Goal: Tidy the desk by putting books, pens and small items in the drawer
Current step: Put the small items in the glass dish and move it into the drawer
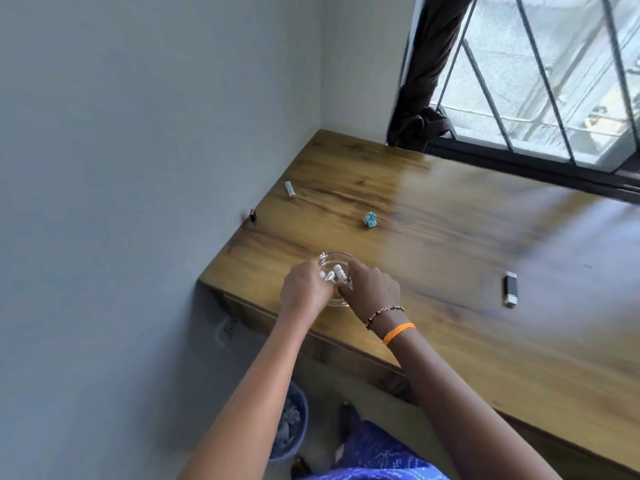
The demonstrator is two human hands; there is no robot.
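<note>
Both hands reach into the glass bowl on the counter. The left hand and right hand each curl their grip round a little white tube.

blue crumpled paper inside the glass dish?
No, the blue crumpled paper lies on the bare desk, apart from the glass dish where the left hand and right hand hold white cylinders.
</note>
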